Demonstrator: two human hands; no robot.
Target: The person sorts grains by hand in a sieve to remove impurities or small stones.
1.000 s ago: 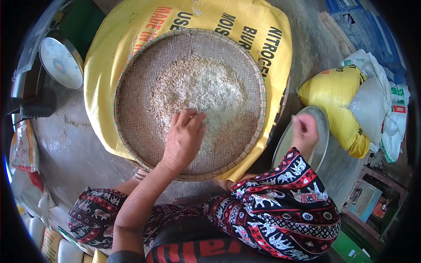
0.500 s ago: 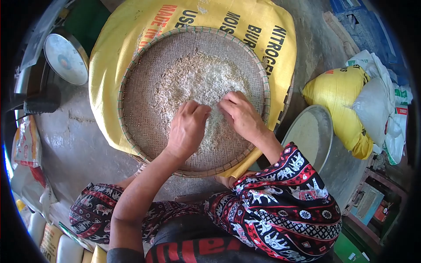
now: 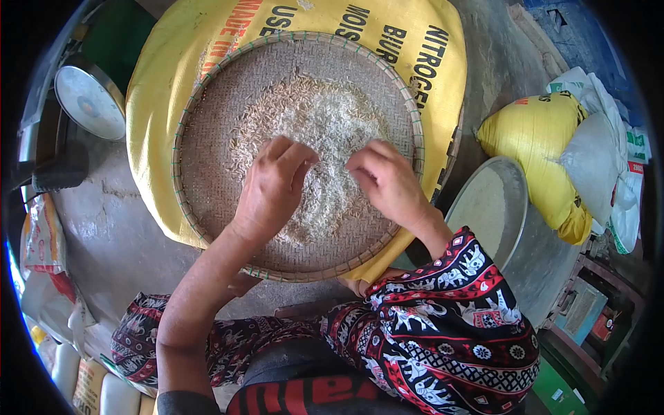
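While I sit on the floor (image 3: 117, 228) with my knees drawn up in patterned trousers (image 3: 443, 325), both my hands are down on the rice (image 3: 325, 117) in the round woven tray (image 3: 207, 159) in front of me. My left hand (image 3: 266, 194) lies palm down on the near left part of the heap. Its fingers (image 3: 287, 155) are narrow, bent and close together, with their tips on the grains. My right hand (image 3: 394, 187) is just beside it on the near right part, apart from the left. The right hand's fingers (image 3: 366, 162) are curled in, the tips drawn toward the thumb. Whether either hand has grains pinched I cannot tell.

The rice is spread over the middle of the tray, whiter at the centre and browner with husk toward the far and left edges. The tray rests on a yellow printed sack (image 3: 149, 117). A round metal pan (image 3: 487, 207) stands just right of the tray, near my right knee. Beyond it lies a filled yellow bag (image 3: 532, 152). A scale dial (image 3: 90, 104) sits to the left of the sack.
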